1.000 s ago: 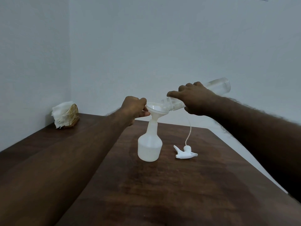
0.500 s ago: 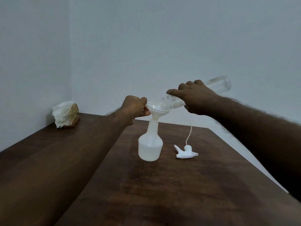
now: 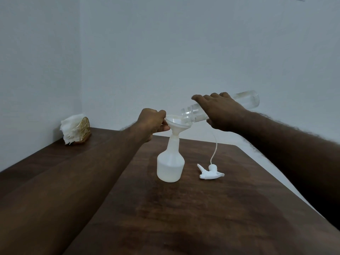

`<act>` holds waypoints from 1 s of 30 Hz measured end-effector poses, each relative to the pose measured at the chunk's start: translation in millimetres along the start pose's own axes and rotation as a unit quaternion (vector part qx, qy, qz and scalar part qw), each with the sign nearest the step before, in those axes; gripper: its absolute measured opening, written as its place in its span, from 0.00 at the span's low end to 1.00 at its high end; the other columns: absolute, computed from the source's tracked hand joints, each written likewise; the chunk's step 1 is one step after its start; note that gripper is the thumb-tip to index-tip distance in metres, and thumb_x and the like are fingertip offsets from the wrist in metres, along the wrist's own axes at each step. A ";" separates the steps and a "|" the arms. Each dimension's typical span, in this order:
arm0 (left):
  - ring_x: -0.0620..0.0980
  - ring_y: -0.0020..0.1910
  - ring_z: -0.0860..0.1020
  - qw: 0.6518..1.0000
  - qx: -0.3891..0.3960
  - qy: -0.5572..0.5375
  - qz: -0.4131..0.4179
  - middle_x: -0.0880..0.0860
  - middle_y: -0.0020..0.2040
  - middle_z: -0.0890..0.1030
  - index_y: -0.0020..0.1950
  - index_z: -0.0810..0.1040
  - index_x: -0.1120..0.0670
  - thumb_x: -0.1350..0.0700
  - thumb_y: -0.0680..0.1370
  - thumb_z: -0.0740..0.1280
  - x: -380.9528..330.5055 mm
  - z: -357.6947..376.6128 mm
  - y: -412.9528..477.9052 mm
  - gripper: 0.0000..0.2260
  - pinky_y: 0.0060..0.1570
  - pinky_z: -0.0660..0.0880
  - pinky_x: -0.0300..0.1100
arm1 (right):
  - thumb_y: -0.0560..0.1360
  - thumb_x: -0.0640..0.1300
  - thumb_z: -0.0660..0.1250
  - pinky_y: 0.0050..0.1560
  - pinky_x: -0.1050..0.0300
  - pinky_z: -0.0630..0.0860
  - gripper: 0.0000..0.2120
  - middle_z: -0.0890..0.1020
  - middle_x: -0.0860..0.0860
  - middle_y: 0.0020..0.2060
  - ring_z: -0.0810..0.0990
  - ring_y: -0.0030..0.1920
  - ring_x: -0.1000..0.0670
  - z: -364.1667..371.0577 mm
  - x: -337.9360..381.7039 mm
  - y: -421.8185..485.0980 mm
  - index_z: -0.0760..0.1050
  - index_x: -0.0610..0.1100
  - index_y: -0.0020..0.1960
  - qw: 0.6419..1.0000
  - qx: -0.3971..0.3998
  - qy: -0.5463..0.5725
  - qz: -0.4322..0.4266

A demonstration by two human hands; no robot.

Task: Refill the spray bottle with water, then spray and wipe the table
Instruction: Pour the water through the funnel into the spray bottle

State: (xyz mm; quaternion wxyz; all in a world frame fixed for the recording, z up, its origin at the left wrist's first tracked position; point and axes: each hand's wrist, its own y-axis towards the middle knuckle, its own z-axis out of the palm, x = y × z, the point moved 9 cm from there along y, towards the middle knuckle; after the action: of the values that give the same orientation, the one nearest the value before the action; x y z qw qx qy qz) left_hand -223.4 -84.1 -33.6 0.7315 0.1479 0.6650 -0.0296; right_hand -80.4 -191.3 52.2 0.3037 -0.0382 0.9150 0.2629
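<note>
Little has shifted in the last half second. The right hand (image 3: 220,111) has eased slightly back along the clear bottle (image 3: 246,100), so a bit more of its open neck shows beyond the fingers. The left hand (image 3: 151,120), the funnel (image 3: 177,124) and the spray bottle (image 3: 170,166) stay where they were.

There are two bottles. The single white spray bottle stands upright near the middle of the dark wooden table (image 3: 165,218), its top off and one white funnel seated in its neck. Its body looks paler toward the bottom, but the liquid level cannot be read for certain. The one clear bottle is held nearly horizontal above and to the right, its mouth at the funnel's right rim and its base pointing right and slightly up.

Both hands are busy. The left hand's fingers are curled and pinch the funnel's left rim. The right hand is wrapped over the top of the clear bottle, fingers draped across it and thumb beneath.

One white trigger spray head (image 3: 210,173) lies on the table just right of the spray bottle, apart from it. Its single thin dip tube (image 3: 215,144) curves upward.

One gold wire holder (image 3: 84,127) stuffed with white napkins (image 3: 70,128) sits at the far left corner, against the wall.
</note>
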 end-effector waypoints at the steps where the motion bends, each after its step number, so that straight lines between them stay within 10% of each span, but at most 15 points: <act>1: 0.52 0.30 0.81 1.000 0.001 0.003 -0.001 0.59 0.37 0.79 0.44 0.75 0.64 0.63 0.77 0.62 0.5 0.3 -0.6 0.05 0.48 0.82 0.48 | 0.73 0.38 0.67 0.60 0.45 0.69 0.31 0.78 0.48 0.59 0.75 0.57 0.42 -0.7 -1.8 0.1 0.59 0.46 0.73 1.000 -0.005 0.008 0.005; 30: 0.57 0.33 0.79 0.999 0.024 0.044 -0.020 0.62 0.38 0.80 0.42 0.73 0.62 0.60 0.76 0.62 16.9 -4.1 0.5 0.06 0.43 0.81 0.47 | 0.68 0.38 0.72 0.54 0.46 0.72 0.26 0.76 0.45 0.56 0.77 0.51 0.41 6.1 6.9 -14.9 0.69 0.46 0.65 0.991 -0.079 -0.086 -0.059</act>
State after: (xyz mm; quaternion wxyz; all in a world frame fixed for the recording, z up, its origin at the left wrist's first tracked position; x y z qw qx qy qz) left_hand -225.4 -80.0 -50.4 0.6971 0.1537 0.6982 -0.0536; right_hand -79.3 -200.5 37.3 0.3921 -0.0930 0.8582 0.3180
